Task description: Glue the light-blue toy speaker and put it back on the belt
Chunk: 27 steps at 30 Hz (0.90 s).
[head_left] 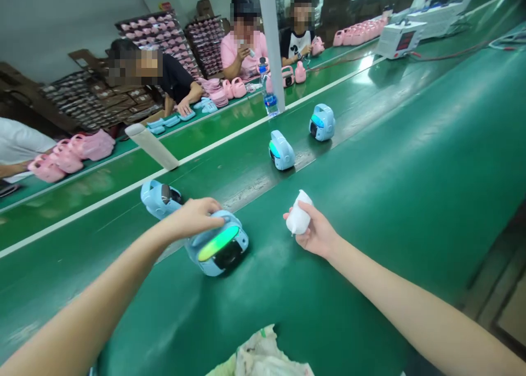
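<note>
Far on the left, pink toy shells (69, 152) lay in a heap on the far worktop (82, 184), where other people sat at work. A white tube (151, 144) lay near them.

On the green belt (370, 211) a blue toy (160, 198) sat just behind the person's left hand (193, 218). That hand rested on top of another blue toy (217, 247), the one with a glowing green strip on its front. Its fingers were bent down over the toy's top, holding it still on the belt.

A little to the right, the right hand (316, 234) was lifted just above the belt. Its fingers were wrapped around a small white bottle (298, 217), with the tip pointing down. The bottle and the held toy were near each other but not touching.

Further back, two more blue toys (281, 150) and (321, 122) stood apart on the belt. A water bottle (269, 94) stood by a white post (271, 41).

It looked like the step was holding the toy ready for the bottle. The next move would need the left hand to keep the toy steady while the bottle's tip came close to the right spot, gently, so nothing dripped on the belt.
</note>
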Tool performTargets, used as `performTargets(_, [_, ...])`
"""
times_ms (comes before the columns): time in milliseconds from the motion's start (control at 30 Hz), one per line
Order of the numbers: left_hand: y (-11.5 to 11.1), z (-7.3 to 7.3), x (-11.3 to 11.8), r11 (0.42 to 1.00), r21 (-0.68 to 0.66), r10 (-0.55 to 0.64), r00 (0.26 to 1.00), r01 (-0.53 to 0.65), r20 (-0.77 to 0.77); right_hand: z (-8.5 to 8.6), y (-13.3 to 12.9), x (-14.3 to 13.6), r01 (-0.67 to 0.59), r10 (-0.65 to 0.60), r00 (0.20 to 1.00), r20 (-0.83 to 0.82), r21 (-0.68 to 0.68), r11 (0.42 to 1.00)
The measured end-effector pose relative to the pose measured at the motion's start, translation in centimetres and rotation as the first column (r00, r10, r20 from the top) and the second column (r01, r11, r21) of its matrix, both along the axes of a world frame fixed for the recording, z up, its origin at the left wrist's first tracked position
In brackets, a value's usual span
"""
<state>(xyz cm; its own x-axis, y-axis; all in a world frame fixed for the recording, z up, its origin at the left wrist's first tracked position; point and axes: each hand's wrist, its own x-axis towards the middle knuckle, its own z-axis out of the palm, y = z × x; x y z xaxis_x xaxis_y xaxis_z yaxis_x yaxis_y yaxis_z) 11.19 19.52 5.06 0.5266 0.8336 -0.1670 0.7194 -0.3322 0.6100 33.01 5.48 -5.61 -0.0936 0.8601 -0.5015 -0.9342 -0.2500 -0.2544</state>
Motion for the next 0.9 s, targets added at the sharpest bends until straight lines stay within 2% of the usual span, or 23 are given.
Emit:
performTargets(100, [-2.2,-1.1,-1.8,0.976,-0.218,-0.004,1.0,0.002,-0.007,1.7,-1.4,-1.0,0.019,-0.019,1.0,-0.016,-0.002,1.0])
performTargets(133, [-2.9,-1.5,-2.6,0.961,-0.277,0.003,0.999,0.007,0.034,2.3,-1.9,-1.3,0.032,-0.032,0.999,-0.023,-0.001,0.999])
performTargets(200, [-4.4,-2.7,-4.3,0.95,-0.313,0.025,0.988,0.025,0.155,3.4,-2.7,-1.9,0.06,-0.059,0.997,-0.039,0.003,0.998])
performTargets(267, [-5.9,-4.2,-5.9,0.96,-0.267,0.007,0.949,0.082,0.316,4.3,-3.3,-2.4,0.083,-0.083,0.995,-0.051,-0.001,0.997])
performTargets(333, [-7.1,-5.8,-7.0,0.965,-0.2,-0.064,0.895,0.168,0.441,4.7,-3.8,-3.0,0.097,-0.098,0.994,-0.056,-0.016,0.995])
performTargets(400, [-8.0,-7.0,-7.2,0.973,-0.1,-0.138,0.867,0.21,0.478,4.8,-4.1,-3.6,0.099,-0.101,0.993,-0.055,-0.029,0.995])
performTargets(467, [-8.4,-7.8,-6.7,0.98,-0.001,-0.174,0.867,0.197,0.466,4.7,-4.3,-4.2,0.096,-0.098,0.994,-0.049,-0.035,0.995])
performTargets(600, [-8.6,-8.5,-5.0,0.997,0.036,-0.078,0.779,0.071,0.623,4.9,-4.7,-4.7,0.117,-0.116,0.993,0.011,-0.028,0.993])
performTargets(733, [-9.2,-8.9,-3.8,0.996,-0.034,0.084,0.676,-0.087,0.733,6.0,-5.3,-4.7,0.227,-0.226,0.965,0.131,0.006,0.974])
performTargets(833, [-10.7,-7.8,-3.2,0.971,-0.222,0.235,0.542,-0.09,0.807,7.0,-6.3,-4.7,0.367,-0.392,0.864,0.316,0.137,0.92])
performTargets(900, [-12.1,-6.1,-2.8,0.914,-0.406,0.369,0.423,-0.001,0.828,7.6,-7.0,-4.9,0.424,-0.51,0.737,0.444,0.285,0.86])
